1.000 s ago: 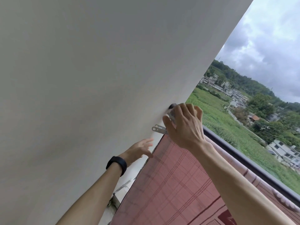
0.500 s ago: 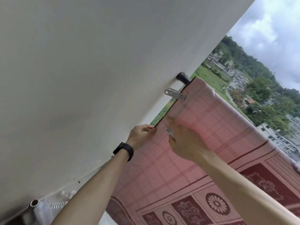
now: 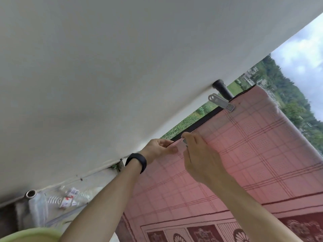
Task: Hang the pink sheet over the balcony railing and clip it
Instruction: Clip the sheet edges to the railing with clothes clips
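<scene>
The pink checked sheet (image 3: pixel 244 154) with dark red patterned border hangs over the black balcony railing (image 3: pixel 222 90), filling the lower right. A silver metal clip (image 3: pixel 222 103) grips the sheet's top corner near where the railing meets the wall. My left hand (image 3: pixel 157 148), with a black wristband, pinches the sheet's dark side edge lower down. My right hand (image 3: pixel 199 154) is closed beside it on the same edge, holding a small metal clip (image 3: pixel 185 142) that is mostly hidden by the fingers.
A white wall (image 3: pixel 104 75) fills the upper left, close to both hands. At its foot lie a metal pipe end (image 3: pixel 31 193) and scattered litter (image 3: pixel 70 198). Beyond the railing are green fields, trees, buildings and cloudy sky.
My right hand let go of the silver clip at the top corner and dropped down the sheet's side edge beside my left hand. The view tilted downward, showing more of the sheet.
</scene>
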Motion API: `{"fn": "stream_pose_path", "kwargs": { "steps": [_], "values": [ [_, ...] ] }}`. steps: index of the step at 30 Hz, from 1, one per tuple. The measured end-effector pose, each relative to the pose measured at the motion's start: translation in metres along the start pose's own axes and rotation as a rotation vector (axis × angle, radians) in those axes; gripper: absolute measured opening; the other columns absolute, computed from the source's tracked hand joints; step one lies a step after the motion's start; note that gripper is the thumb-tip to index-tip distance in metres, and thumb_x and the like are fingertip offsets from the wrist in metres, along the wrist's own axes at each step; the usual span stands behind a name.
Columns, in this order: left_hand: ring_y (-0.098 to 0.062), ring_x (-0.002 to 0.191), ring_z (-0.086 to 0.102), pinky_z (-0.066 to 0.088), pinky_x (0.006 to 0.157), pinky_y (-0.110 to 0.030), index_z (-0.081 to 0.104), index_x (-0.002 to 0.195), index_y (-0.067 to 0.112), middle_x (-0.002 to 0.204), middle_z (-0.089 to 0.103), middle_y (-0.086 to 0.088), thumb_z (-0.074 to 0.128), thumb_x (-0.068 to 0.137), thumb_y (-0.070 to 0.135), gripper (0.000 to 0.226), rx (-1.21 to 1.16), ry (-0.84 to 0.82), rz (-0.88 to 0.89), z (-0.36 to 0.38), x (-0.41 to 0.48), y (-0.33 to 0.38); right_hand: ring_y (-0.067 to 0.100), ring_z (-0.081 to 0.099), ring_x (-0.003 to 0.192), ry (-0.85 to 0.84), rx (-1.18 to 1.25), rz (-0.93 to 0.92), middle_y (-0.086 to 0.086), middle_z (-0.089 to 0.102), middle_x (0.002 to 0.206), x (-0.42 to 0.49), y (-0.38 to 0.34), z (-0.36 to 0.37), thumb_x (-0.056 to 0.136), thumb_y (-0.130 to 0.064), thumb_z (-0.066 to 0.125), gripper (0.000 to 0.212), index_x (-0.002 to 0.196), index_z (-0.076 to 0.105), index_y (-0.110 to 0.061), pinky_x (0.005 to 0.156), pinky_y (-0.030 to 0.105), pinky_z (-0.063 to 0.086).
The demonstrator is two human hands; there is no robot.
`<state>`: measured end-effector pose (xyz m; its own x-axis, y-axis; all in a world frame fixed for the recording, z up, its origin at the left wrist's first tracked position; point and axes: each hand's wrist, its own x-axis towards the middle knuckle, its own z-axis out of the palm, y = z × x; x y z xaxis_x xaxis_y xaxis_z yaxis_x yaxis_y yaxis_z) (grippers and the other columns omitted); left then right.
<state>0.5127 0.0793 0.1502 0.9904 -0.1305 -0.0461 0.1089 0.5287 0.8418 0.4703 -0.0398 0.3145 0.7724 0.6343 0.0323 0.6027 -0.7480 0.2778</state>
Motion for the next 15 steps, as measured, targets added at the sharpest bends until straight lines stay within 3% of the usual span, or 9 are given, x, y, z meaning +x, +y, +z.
{"fn": "stream_pose_path", "kwargs": {
  "steps": [2, 3, 5, 7, 11, 15],
  "values": [
    [-0.028, 0.098, 0.065, 0.050, 0.091, -0.039, 0.071, 0.114, 0.014, 0.109, 0.071, -0.014, 0.086, 0.070, 0.037, 0.052, -0.006, -0.152, -0.081, -0.006, 0.006, 0.005, 0.024, 0.058, 0.068, 0.048, -0.168, -0.058, 0.002, 0.058, 0.102, 0.012, -0.005, -0.001, 0.097, -0.037, 0.046, 0.034, 0.127, 0.048, -0.021, 0.058, 0.032, 0.041],
    [-0.027, 0.095, 0.064, 0.048, 0.089, -0.038, 0.071, 0.113, 0.012, 0.105, 0.070, -0.012, 0.081, 0.077, 0.036, 0.044, 0.024, -0.214, -0.113, -0.008, 0.009, 0.006, 0.022, 0.057, 0.066, 0.037, -0.257, -0.072, 0.000, 0.058, 0.099, 0.018, -0.007, -0.002, 0.094, -0.039, 0.051, 0.038, 0.127, 0.048, -0.020, 0.060, 0.032, 0.039],
    [-0.020, 0.087, 0.066, 0.050, 0.084, -0.034, 0.074, 0.106, 0.014, 0.095, 0.071, -0.006, 0.070, 0.089, 0.030, 0.024, 0.048, -0.297, -0.179, -0.012, 0.011, 0.008, 0.020, 0.054, 0.061, -0.042, -0.392, -0.064, -0.001, 0.058, 0.107, 0.032, -0.013, -0.005, 0.090, -0.031, 0.058, 0.043, 0.130, 0.045, -0.021, 0.055, 0.030, 0.036],
    [-0.020, 0.086, 0.067, 0.051, 0.084, -0.034, 0.075, 0.105, 0.017, 0.095, 0.072, -0.005, 0.071, 0.088, 0.029, 0.021, 0.011, -0.329, -0.233, -0.019, 0.015, 0.003, 0.019, 0.056, 0.060, -0.125, -0.463, -0.031, -0.002, 0.055, 0.118, 0.046, -0.022, -0.008, 0.091, -0.025, 0.057, 0.041, 0.130, 0.044, -0.022, 0.049, 0.028, 0.032],
    [-0.014, 0.088, 0.067, 0.049, 0.094, -0.035, 0.077, 0.104, 0.019, 0.094, 0.074, 0.000, 0.077, 0.081, 0.035, 0.028, 0.066, -0.226, -0.175, -0.029, 0.021, -0.013, 0.026, 0.067, 0.099, -0.308, -0.497, 0.037, 0.001, 0.062, 0.118, 0.069, -0.037, -0.004, 0.094, -0.027, 0.058, 0.031, 0.123, 0.053, -0.018, 0.064, 0.034, 0.040],
    [-0.007, 0.085, 0.068, 0.051, 0.096, -0.032, 0.080, 0.096, 0.019, 0.092, 0.077, 0.002, 0.078, 0.081, 0.020, 0.014, 0.044, -0.055, 0.005, -0.025, 0.024, -0.020, 0.026, 0.063, 0.107, -0.485, -0.586, 0.136, 0.004, 0.066, 0.113, 0.085, -0.046, 0.004, 0.093, -0.022, 0.056, 0.024, 0.116, 0.063, -0.017, 0.073, 0.034, 0.049]
  ]
}}
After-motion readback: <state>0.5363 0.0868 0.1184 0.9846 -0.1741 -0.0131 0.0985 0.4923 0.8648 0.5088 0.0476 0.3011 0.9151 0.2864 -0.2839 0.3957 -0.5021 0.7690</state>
